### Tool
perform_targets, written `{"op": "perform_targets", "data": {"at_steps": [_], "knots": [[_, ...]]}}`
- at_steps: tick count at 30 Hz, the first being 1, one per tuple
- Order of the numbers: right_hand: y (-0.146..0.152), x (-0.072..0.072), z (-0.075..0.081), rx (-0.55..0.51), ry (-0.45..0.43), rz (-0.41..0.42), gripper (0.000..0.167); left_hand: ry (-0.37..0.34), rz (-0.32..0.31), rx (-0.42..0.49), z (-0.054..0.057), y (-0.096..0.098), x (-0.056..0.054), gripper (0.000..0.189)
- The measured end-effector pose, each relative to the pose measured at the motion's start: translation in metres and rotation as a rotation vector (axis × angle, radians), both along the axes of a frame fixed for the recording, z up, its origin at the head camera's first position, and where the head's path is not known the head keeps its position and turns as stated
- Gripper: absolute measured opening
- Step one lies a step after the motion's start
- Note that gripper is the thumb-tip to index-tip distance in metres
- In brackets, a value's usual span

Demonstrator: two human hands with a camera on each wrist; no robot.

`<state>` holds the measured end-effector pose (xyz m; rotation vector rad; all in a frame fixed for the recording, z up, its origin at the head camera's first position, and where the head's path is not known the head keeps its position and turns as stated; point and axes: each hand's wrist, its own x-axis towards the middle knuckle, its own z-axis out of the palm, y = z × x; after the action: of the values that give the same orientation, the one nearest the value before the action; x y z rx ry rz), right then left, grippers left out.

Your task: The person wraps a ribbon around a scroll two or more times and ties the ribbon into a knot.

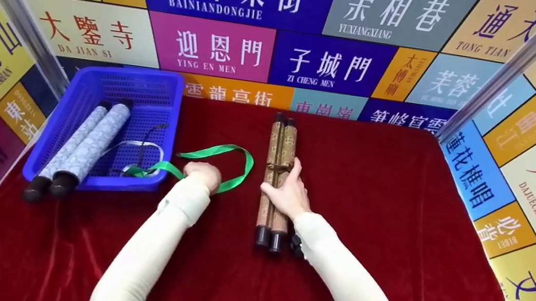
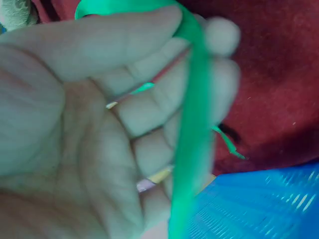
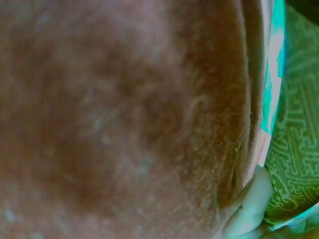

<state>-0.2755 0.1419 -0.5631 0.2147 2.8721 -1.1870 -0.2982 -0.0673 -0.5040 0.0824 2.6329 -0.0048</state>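
Note:
My left hand (image 1: 205,176) is just right of the blue basket, pinching a green ribbon (image 1: 249,166). The ribbon loops over the cloth on one side and trails over the basket's rim on the other. In the left wrist view the ribbon (image 2: 192,129) runs between thumb and forefinger and hangs across the other fingers. Two brown patterned scrolls (image 1: 275,141) with dark end knobs lie side by side on the cloth. My right hand (image 1: 291,195) grips this pair near mid-length, thumb on the left, fingers on the right. The right wrist view shows patterned scroll cloth (image 3: 296,129) close up.
The blue plastic basket (image 1: 176,118) stands at the left. Two pale floral scrolls (image 1: 93,143) lean in it, their dark knobs over its front rim, beside a thin dark cord (image 1: 144,142). Dark red cloth (image 1: 371,195) covers the table; sign-printed panels (image 1: 209,47) enclose it.

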Motion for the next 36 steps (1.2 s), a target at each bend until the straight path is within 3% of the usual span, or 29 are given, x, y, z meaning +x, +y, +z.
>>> {"op": "perform_targets", "data": {"at_steps": [5,11,15,19,21,23,27,30,36], "knots": [[0.000,-0.001,0.004,0.000,-0.010,-0.001,0.114,0.093,-0.059,0.164,-0.012,0.005,-0.006,0.012],[-0.002,-0.001,0.012,-0.004,0.030,0.018,0.114,0.236,-0.033,0.425,-0.025,0.025,-0.009,0.017],[-0.006,-0.001,0.016,-0.002,0.038,0.046,0.115,0.248,-0.058,0.517,-0.029,0.033,-0.009,0.020],[-0.010,0.001,0.015,0.015,0.040,0.074,0.116,0.205,-0.171,0.562,-0.031,0.031,-0.007,0.028],[-0.011,0.001,0.014,0.023,0.045,0.088,0.117,0.189,-0.193,0.562,-0.031,0.026,-0.007,0.034],[-0.013,0.002,0.013,0.027,0.049,0.099,0.117,0.201,-0.161,0.534,-0.030,0.021,-0.007,0.037],[-0.018,0.003,0.011,0.040,0.043,0.119,0.118,0.271,-0.059,0.378,-0.029,0.010,-0.006,0.034],[-0.024,0.005,0.009,0.058,0.028,0.140,0.121,0.298,-0.049,0.263,-0.032,0.003,-0.004,0.034],[-0.038,0.008,0.003,0.104,-0.005,0.183,0.125,0.296,-0.019,0.257,-0.041,-0.005,-0.002,0.035]]}}
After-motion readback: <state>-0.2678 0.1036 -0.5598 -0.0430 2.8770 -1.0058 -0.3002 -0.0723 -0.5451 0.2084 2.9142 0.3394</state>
